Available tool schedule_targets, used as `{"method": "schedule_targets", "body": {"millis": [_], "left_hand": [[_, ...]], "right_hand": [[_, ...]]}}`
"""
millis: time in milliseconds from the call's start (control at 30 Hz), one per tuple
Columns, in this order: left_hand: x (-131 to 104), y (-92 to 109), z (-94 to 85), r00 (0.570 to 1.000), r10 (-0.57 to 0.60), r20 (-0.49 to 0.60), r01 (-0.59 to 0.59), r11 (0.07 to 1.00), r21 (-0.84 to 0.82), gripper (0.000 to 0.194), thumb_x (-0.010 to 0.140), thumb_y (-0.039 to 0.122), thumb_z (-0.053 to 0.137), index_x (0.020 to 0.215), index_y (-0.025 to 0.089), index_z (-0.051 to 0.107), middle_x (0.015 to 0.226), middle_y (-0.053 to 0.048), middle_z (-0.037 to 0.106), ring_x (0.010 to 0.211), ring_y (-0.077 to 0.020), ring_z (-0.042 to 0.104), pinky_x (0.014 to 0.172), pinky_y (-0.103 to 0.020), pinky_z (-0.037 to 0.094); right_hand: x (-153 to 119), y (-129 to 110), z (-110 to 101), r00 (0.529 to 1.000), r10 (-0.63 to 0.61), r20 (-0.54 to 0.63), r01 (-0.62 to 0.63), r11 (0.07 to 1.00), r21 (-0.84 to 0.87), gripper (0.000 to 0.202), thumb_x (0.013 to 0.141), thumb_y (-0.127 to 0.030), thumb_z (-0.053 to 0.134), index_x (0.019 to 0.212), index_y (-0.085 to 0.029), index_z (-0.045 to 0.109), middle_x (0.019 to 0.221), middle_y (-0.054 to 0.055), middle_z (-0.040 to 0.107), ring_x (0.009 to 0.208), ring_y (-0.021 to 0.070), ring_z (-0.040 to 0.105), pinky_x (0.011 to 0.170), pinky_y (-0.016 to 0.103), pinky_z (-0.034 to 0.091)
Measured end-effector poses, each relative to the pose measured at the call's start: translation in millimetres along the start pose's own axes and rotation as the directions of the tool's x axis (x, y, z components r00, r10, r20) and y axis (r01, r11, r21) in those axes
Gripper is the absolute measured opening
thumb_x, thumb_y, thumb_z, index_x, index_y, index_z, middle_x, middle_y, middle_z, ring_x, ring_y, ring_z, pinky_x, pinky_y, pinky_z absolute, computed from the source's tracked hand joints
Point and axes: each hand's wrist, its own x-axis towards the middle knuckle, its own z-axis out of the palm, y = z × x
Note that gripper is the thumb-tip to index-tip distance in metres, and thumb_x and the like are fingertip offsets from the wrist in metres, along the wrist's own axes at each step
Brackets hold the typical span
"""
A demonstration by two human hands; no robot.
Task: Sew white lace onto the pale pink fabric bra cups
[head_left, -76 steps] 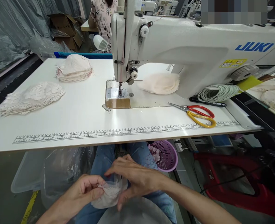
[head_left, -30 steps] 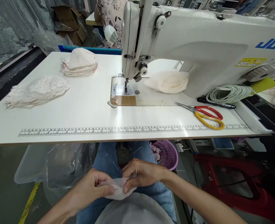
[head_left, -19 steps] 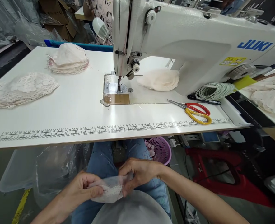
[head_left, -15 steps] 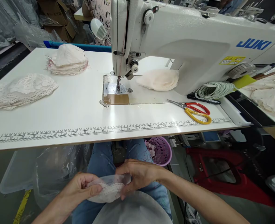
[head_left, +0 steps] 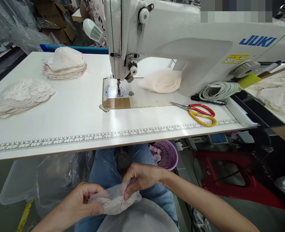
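A sheer white lace piece [head_left: 117,203] is held between my hands, low in front of my lap. My left hand [head_left: 88,199] grips its left end between thumb and fingers. With thumb and fingertips, my right hand [head_left: 136,182] pinches the upper right part of the same piece. On the table above stand a white sewing machine [head_left: 181,35], a stack of lace pieces [head_left: 19,96] at the left, a stack of cream pieces [head_left: 65,63] behind it, and a cream fabric piece [head_left: 162,81] right of the needle.
Scissors [head_left: 198,113] with red and yellow handles lie near the table's front edge [head_left: 142,140], by a coil of white cord [head_left: 218,91]. A purple basket [head_left: 168,154] stands below. A lamp [head_left: 92,30] is behind the table, near a person's patterned clothing [head_left: 94,13].
The camera view has shifted slightly. My right hand has changed its grip, with fingertips now pinching the top of the lace piece, which is bent and turned a little.
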Motion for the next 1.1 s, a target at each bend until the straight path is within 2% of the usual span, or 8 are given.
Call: {"method": "schedule_targets", "body": {"millis": [200,367,600,733,867,1000,1100], "left_hand": [[6,0,2.8,0.996,-0.023,-0.086,0.031,0.995,0.098,0.036,0.060,0.049,0.073,0.067,0.014,0.073,0.056,0.001,0.052,0.056,-0.0106,0.039,0.054,-0.020,0.031],[6,2,4.0,0.992,-0.016,-0.127,0.026,0.996,0.085,0.038,0.060,0.051,0.072,0.065,0.013,0.072,0.054,0.002,0.050,0.055,-0.0103,0.037,0.053,-0.020,0.028],[5,3,5.0,0.989,-0.030,-0.146,0.032,0.999,0.011,0.044,0.058,0.057,0.074,0.068,0.014,0.071,0.055,0.001,0.055,0.054,-0.0102,0.040,0.053,-0.020,0.030],[4,1,1.5,0.994,-0.043,-0.104,0.044,0.999,0.009,0.045,0.061,0.057,0.073,0.075,0.014,0.073,0.063,-0.001,0.063,0.059,-0.0120,0.048,0.056,-0.020,0.034],[7,0,3.7,0.997,-0.035,-0.070,0.034,0.999,-0.022,0.042,0.060,0.052,0.075,0.077,0.014,0.074,0.067,-0.003,0.068,0.062,-0.0129,0.053,0.060,-0.020,0.039],[13,1,10.3,0.998,0.000,-0.070,0.000,1.000,-0.001,0.036,0.064,0.046,0.074,0.076,0.012,0.073,0.067,-0.003,0.069,0.060,-0.0123,0.054,0.058,-0.019,0.039],[14,3,11.5,0.997,0.035,-0.070,-0.030,0.997,0.077,0.028,0.067,0.038,0.072,0.077,0.013,0.072,0.066,-0.002,0.068,0.060,-0.0134,0.056,0.056,-0.019,0.039]], "right_hand": [[-2,-2,-7,0.999,0.040,0.019,-0.040,0.999,0.006,0.044,0.066,-0.049,0.072,0.085,-0.009,0.070,0.077,0.002,0.067,0.075,0.0138,0.064,0.070,0.018,0.048],[-6,2,-13,0.999,-0.004,0.042,0.002,0.999,0.039,0.035,0.074,-0.041,0.068,0.088,-0.009,0.069,0.082,0.003,0.066,0.078,0.0135,0.063,0.073,0.020,0.049],[1,3,-7,0.998,-0.067,-0.001,0.066,0.986,-0.152,0.019,0.074,-0.025,0.070,0.086,-0.010,0.071,0.072,0.000,0.066,0.066,0.0099,0.061,0.060,0.014,0.045],[-5,3,-13,0.996,-0.086,0.007,0.086,0.982,-0.165,0.023,0.078,-0.029,0.066,0.088,-0.009,0.071,0.079,0.004,0.068,0.072,0.0136,0.063,0.064,0.017,0.047],[-13,1,-17,1.000,-0.028,0.009,0.029,0.987,-0.155,0.029,0.078,-0.035,0.065,0.088,-0.009,0.070,0.080,0.006,0.068,0.073,0.0147,0.063,0.067,0.020,0.047],[-10,-3,-5,0.998,-0.029,-0.061,0.011,0.964,-0.265,0.033,0.071,-0.041,0.071,0.085,-0.012,0.070,0.071,0.001,0.064,0.063,0.0110,0.058,0.056,0.017,0.042],[-5,-2,4,0.992,-0.058,-0.110,0.028,0.966,-0.255,0.034,0.073,-0.046,0.069,0.080,-0.012,0.070,0.068,0.000,0.063,0.063,0.0114,0.057,0.054,0.017,0.041]]}}
